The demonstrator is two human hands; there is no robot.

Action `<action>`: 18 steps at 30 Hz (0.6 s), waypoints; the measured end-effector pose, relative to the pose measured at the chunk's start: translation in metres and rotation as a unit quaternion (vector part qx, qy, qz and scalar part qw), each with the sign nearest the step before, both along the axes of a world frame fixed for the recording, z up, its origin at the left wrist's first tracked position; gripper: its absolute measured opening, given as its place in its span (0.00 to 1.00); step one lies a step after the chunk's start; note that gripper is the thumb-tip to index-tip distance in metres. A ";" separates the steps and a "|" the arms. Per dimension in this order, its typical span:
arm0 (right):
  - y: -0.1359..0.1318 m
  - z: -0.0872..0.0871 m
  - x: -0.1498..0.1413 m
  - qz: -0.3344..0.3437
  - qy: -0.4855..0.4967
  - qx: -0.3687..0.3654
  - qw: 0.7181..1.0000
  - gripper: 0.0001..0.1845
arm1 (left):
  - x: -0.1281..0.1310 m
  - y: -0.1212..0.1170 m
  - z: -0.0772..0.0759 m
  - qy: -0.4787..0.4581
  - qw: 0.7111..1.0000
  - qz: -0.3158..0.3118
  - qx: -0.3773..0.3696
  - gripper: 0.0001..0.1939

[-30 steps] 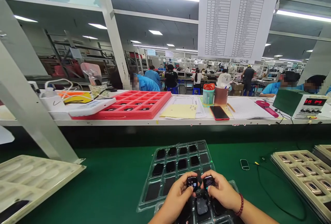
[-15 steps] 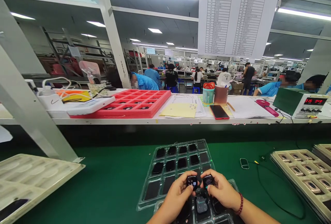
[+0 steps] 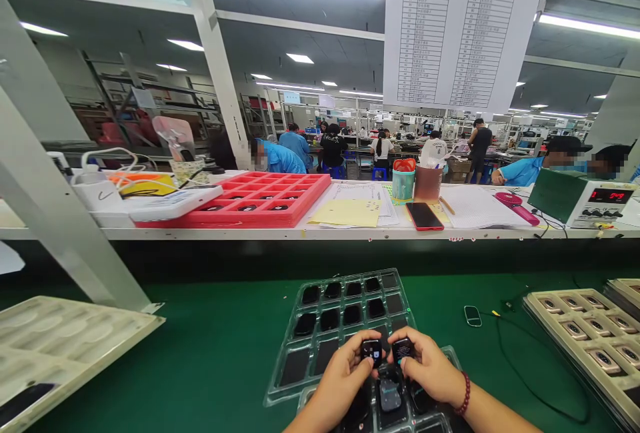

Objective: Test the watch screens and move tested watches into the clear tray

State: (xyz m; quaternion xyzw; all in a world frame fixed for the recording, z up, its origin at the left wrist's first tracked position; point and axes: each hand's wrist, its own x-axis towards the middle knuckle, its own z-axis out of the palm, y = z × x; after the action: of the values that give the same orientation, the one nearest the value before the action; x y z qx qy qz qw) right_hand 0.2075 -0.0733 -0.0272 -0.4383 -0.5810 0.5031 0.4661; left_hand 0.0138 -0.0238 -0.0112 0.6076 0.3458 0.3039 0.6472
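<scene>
Two small square smartwatch bodies with lit screens are held side by side over the trays. My left hand [image 3: 349,368] is closed on one smartwatch [image 3: 371,351], whose screen shows icons. My right hand [image 3: 431,365] grips the other smartwatch [image 3: 402,350], its thumb at the lower edge of a screen with small text. Below them, a dark piece with a film on it [image 3: 390,394] lies in the near clear tray [image 3: 453,356]. Behind my hands lies another clear plastic tray [image 3: 274,380] with several black watch pieces [image 3: 329,319] in its pockets.
Beige trays of gold watch cases [image 3: 575,330] stand at right, near a loose watch-shaped piece [image 3: 473,316] and a thin black cable [image 3: 520,380]. A beige tray [image 3: 90,353] leans in at left. The shelf holds a red foam tray [image 3: 270,216], a phone [image 3: 425,216] and a power supply [image 3: 575,198].
Both hands and the two smartwatches stay nearly still. The red readout on the power supply differs, and a blue-clad person at right has raised their head slightly.
</scene>
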 end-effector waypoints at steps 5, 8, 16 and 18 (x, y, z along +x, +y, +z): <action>0.001 -0.002 0.000 -0.001 0.003 0.000 1.000 0.20 | 0.000 0.000 0.000 -0.003 1.000 0.001 0.001 0.20; 0.001 -0.002 0.000 0.001 0.005 0.005 1.000 0.20 | 0.000 0.000 0.000 0.002 1.000 0.001 0.002 0.19; -0.001 0.003 0.000 -0.002 -0.005 0.002 1.000 0.20 | 0.000 0.002 -0.004 -0.016 1.000 -0.014 0.001 0.21; -0.001 0.002 0.000 0.000 -0.004 -0.001 1.000 0.20 | 0.000 0.002 -0.004 -0.017 1.000 -0.016 0.003 0.21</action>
State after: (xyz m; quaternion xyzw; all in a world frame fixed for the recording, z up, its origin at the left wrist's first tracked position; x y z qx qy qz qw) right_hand 0.2075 -0.0739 -0.0248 -0.4408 -0.5822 0.5016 0.4638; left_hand 0.0139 -0.0216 -0.0156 0.6096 0.3245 0.3048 0.6559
